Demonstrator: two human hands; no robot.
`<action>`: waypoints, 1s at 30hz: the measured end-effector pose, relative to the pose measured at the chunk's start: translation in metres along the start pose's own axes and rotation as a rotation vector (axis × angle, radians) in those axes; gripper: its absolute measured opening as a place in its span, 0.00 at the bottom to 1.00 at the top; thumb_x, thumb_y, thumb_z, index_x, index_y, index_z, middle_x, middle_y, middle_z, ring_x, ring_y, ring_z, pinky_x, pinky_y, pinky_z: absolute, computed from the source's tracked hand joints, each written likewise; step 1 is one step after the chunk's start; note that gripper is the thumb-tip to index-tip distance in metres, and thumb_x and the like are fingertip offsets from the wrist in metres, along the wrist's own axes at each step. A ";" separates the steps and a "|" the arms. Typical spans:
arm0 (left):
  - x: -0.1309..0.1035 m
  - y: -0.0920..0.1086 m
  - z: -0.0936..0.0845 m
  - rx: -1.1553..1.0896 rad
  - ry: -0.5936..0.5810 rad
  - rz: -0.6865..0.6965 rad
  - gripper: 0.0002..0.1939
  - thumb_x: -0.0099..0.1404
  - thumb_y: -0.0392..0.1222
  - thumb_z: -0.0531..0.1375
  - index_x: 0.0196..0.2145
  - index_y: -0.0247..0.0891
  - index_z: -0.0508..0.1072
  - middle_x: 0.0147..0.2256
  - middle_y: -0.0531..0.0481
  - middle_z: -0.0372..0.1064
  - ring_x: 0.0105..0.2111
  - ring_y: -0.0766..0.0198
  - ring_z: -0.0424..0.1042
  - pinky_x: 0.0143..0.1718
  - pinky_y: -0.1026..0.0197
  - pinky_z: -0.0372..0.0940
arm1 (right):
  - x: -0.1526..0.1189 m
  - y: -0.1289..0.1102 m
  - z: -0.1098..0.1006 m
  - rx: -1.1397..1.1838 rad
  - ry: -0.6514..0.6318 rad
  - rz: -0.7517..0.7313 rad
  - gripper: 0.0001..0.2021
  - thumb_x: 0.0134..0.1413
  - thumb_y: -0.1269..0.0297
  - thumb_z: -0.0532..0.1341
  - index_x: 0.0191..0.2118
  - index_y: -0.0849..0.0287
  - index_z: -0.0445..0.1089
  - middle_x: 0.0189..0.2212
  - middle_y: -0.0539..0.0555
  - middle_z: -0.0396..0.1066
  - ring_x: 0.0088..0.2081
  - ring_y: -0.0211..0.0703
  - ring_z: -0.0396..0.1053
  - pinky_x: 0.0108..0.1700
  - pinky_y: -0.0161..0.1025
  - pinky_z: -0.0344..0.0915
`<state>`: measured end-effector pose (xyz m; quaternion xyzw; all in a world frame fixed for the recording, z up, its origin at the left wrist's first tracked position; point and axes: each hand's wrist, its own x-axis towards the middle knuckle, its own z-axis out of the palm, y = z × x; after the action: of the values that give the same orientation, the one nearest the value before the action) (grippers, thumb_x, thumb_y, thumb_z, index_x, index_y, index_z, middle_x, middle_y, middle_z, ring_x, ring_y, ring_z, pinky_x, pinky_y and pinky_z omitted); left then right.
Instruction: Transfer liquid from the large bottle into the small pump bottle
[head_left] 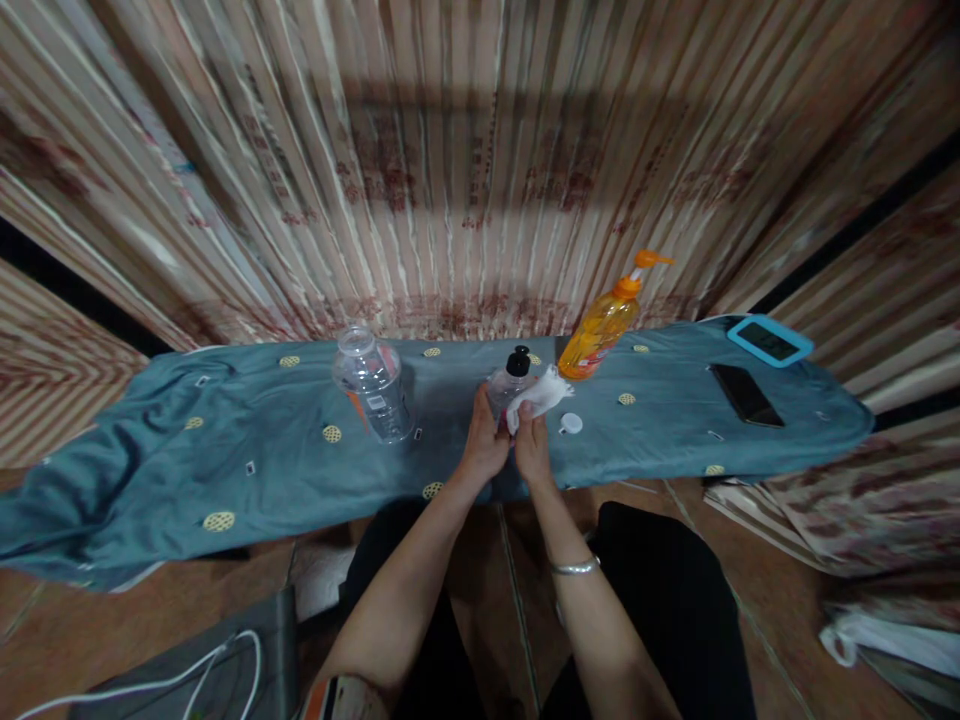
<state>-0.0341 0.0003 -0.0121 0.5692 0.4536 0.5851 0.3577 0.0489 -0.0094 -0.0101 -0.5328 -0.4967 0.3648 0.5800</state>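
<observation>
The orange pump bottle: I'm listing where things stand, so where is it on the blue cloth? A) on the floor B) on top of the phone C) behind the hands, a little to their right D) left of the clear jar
C: the orange pump bottle stands at the far edge of the blue cloth, just behind and right of the right hand holding a white tissue.

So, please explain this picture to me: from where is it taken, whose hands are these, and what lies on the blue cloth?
A camera on the person's head looks down at their own hands. The left hand holds a small black-capped bottle; the right hand holds a white cloth against it. On the blue cloth lie a clear bottle, an orange pump bottle, a white cap, a dark phone and a blue-framed device.
</observation>
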 end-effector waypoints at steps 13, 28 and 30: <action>0.015 0.020 -0.016 -0.254 0.208 -0.128 0.21 0.51 0.42 0.65 0.43 0.38 0.65 0.40 0.49 0.70 0.39 0.60 0.71 0.42 0.58 0.65 | -0.008 0.045 0.006 0.123 -0.029 0.224 0.29 0.55 0.39 0.49 0.45 0.60 0.70 0.44 0.60 0.74 0.51 0.50 0.68 0.56 0.48 0.60; 0.018 0.029 -0.012 -0.009 0.229 -0.015 0.21 0.57 0.40 0.63 0.48 0.40 0.62 0.43 0.49 0.68 0.43 0.59 0.70 0.47 0.57 0.65 | -0.015 0.031 -0.002 0.138 -0.170 0.289 0.31 0.58 0.40 0.45 0.46 0.61 0.71 0.30 0.56 0.75 0.34 0.47 0.72 0.40 0.45 0.69; 0.019 0.030 -0.014 0.009 0.228 -0.004 0.21 0.58 0.40 0.63 0.47 0.40 0.62 0.43 0.49 0.68 0.43 0.59 0.70 0.47 0.57 0.65 | -0.005 0.033 -0.017 0.033 -0.138 0.250 0.26 0.53 0.41 0.53 0.39 0.61 0.73 0.25 0.54 0.73 0.31 0.46 0.70 0.39 0.45 0.67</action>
<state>-0.0472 0.0062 0.0229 0.4997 0.4952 0.6433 0.3021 0.0672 -0.0134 -0.0422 -0.5546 -0.4593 0.4779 0.5031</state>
